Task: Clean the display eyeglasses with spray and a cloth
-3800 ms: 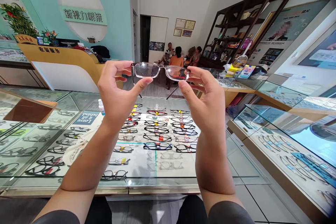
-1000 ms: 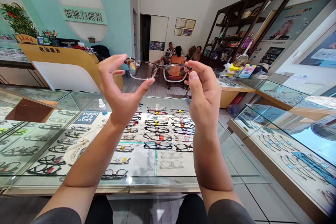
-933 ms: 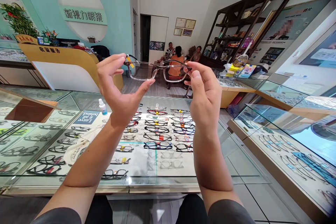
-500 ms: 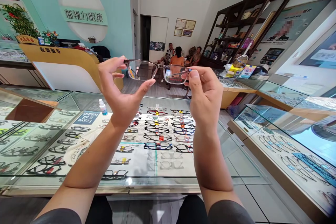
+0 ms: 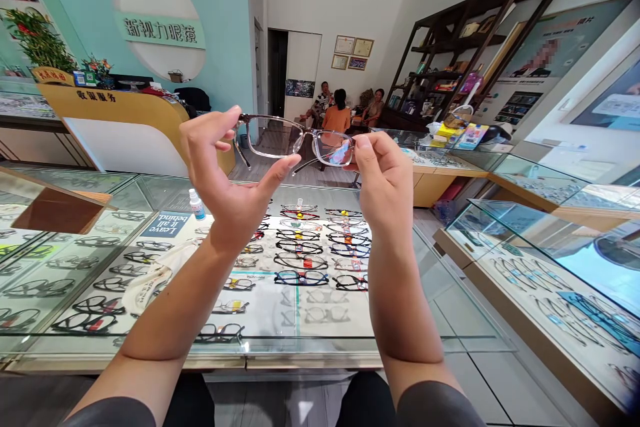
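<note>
I hold a pair of clear-framed glasses [image 5: 295,141] up at chest height above a glass counter. My left hand [image 5: 225,173] pinches the left lens rim between thumb and fingers. My right hand [image 5: 385,180] pinches the right end of the frame near the hinge. The lenses face away from me and tilt down slightly on the right. Both temple arms hang open below the frame.
The glass display counter [image 5: 440,307] below holds several rows of glasses. A small spray bottle [image 5: 195,203] and a pale cloth [image 5: 150,277] lie on its left part. More glass cases [image 5: 545,267] stand to the right. Three people [image 5: 336,113] sit at the back.
The glasses have been turned and tilted between my fingers; the right end now sits lower. Both hands have kept their hold and barely shifted.
</note>
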Demonstrator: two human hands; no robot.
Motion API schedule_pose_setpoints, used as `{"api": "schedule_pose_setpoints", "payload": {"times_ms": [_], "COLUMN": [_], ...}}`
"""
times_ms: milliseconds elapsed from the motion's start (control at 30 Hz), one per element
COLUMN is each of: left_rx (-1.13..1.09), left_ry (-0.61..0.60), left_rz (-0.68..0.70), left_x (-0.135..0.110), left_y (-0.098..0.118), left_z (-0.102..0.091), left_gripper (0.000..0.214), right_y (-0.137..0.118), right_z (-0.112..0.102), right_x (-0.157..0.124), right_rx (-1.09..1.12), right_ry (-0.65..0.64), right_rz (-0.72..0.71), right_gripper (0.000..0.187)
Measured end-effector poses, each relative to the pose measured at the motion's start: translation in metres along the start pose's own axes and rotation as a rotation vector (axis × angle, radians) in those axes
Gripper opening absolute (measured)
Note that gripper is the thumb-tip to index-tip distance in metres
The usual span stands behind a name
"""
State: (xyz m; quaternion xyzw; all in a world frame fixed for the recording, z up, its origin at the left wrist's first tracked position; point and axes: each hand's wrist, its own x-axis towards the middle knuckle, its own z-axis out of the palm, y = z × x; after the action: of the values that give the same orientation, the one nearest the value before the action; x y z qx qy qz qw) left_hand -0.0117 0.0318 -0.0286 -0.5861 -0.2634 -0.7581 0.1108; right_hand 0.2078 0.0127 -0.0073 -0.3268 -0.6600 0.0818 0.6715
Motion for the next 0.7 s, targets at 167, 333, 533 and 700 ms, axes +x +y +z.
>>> {"api": "schedule_pose_setpoints", "payload": {"times_ms": [167, 333, 533, 700], "left_rx": [0.055, 0.002, -0.025, -0.089], "left_ry": [0.066, 0.037, 0.002, -0.048], "left_rz": [0.051, 0.044, 0.02, -0.022], "left_x": [0.001, 0.002, 0.001, 0.0], "left_y": [0.003, -0.002, -0.01, -0.015], "left_z": [0.002, 0.008, 0.013, 0.013], "left_gripper": [0.086, 0.087, 0.088, 0.092], "right_y": [0.001, -0.005, -0.007, -0.006], "right_z": [0.0, 0.003, 0.004, 0.004], "right_x": [0.0, -0.002, -0.005, -0.005], "right_rx": [-0.038, -0.077, -0.089, -0.069], "right_ry": [0.003, 0.136, 0.174, 0.171], "right_rz": [-0.059, -0.174, -0.179, -0.22], "right_gripper": [0.04, 0.033, 0.034, 0.029]}}
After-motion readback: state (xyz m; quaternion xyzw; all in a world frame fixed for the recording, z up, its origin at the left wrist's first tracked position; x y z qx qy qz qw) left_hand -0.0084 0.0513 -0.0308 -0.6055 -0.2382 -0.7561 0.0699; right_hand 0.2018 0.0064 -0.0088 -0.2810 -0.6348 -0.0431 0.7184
